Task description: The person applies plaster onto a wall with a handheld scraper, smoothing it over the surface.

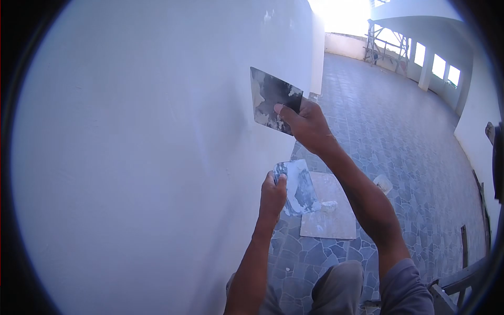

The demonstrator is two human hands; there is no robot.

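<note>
My right hand (310,126) is closed round the near end of a dark metal trowel blade (266,94) smeared with pale plaster, its thumb on the face. The blade is tilted, close beside the white wall (147,136); whether it touches the wall I cannot tell. Lower down, my left hand (273,195) grips a second flat blade (300,186), coated in white and grey plaster, with the thumb on its upper left edge.
Below, a pale board (336,226) with a lump of white material (329,206) lies on the stone-patterned floor (415,215). A whitish container (383,184) stands right of it. Scaffolding (386,47) is at the back, and dark framework (462,278) at the lower right.
</note>
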